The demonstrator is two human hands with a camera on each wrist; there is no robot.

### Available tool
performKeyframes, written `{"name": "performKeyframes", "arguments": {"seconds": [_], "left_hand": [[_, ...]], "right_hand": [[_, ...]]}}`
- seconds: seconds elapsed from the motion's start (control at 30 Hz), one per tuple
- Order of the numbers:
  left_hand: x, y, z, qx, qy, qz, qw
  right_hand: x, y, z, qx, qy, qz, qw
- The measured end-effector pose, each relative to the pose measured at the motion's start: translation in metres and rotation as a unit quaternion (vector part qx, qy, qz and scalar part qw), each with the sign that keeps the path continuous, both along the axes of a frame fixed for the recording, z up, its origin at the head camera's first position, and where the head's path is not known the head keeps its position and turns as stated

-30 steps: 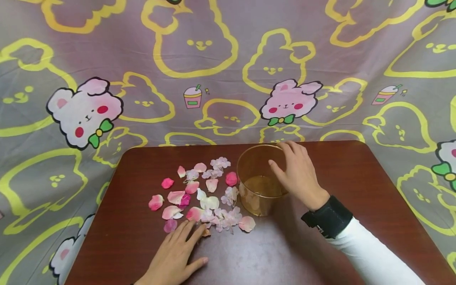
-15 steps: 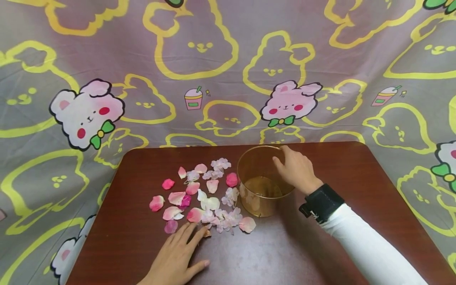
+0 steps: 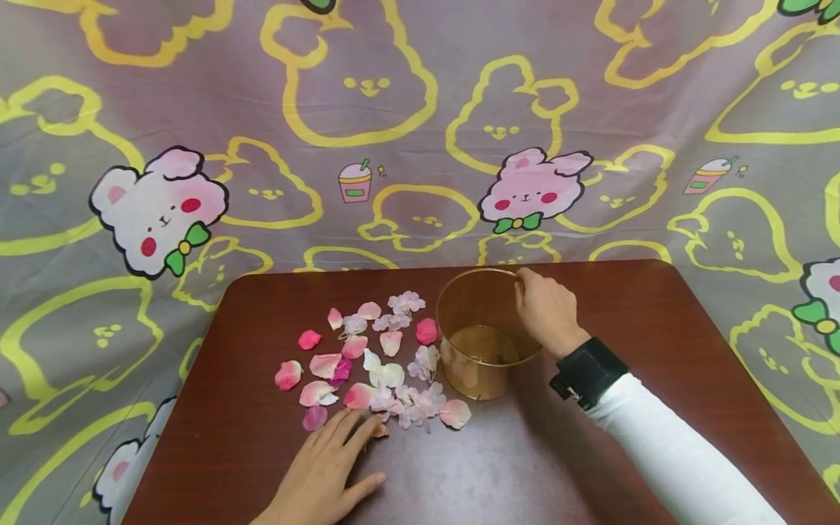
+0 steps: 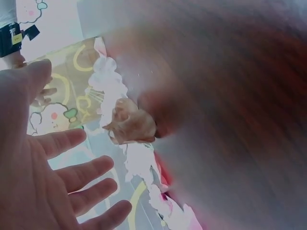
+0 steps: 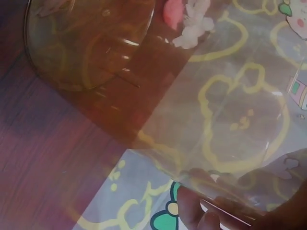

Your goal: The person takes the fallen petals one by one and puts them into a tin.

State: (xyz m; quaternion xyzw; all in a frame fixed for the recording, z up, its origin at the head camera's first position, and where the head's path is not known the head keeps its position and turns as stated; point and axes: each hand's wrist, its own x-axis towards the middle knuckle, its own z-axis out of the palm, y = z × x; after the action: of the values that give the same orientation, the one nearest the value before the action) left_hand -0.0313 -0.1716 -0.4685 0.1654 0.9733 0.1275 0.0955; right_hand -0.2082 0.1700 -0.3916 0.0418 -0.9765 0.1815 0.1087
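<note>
A clear, amber-tinted round container with thin glossy walls and a gold-lined rim stands upright on the dark reddish-brown tabletop, a little behind the middle and closer to the far edge than the near one. The wood has a smooth, faintly shiny grain, and its far corners are rounded. Left of the container lies a loose scatter of soft fabric-like petals in white, pale pink and deeper pink, some rounded and cupped, some frilled into small blossom clusters (the nearest ones lie just beside the container's left wall).

The right hand curls over the container's far right rim, thumb and fingers pinching the thin wall; the right wrist view shows a fingertip pressed against the clear plastic. Its wrist carries a black band above a white sleeve that runs off toward the near right corner.

The left hand lies flat on the wood by the near edge, fingers straight and spread, their tips at the near fringe of the petals; it grips nothing.

Bare wood stretches right of the container to the right edge, and along the near edge between the two arms. A draped cloth printed with yellow outlines and pink bunnies hangs behind the far edge.
</note>
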Motion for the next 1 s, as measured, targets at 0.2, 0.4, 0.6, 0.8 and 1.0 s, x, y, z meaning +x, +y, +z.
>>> {"name": "performKeyframes", "arguments": {"seconds": [0.2,0.4,0.6,0.8,1.0], "left_hand": [[-0.001,-0.005,-0.001,0.007,0.062,0.009,0.998],[-0.007,-0.01,-0.002,0.039,0.102,0.015,0.9939],[-0.015,-0.022,0.001,0.048,0.132,0.044,0.9892],[-0.019,-0.038,0.0,0.035,0.1,0.089,0.9904],[-0.017,-0.051,-0.01,0.017,0.11,0.1,0.9887]], "right_hand": [[0.0,-0.002,-0.002,0.009,-0.015,-0.004,1.0],[0.0,-0.002,-0.002,0.008,-0.039,-0.015,0.999],[0.0,0.001,-0.002,0.002,-0.044,-0.015,0.999],[-0.001,0.003,-0.004,-0.009,-0.047,-0.015,0.999],[0.0,0.001,-0.003,-0.01,-0.047,-0.011,0.999]]}}
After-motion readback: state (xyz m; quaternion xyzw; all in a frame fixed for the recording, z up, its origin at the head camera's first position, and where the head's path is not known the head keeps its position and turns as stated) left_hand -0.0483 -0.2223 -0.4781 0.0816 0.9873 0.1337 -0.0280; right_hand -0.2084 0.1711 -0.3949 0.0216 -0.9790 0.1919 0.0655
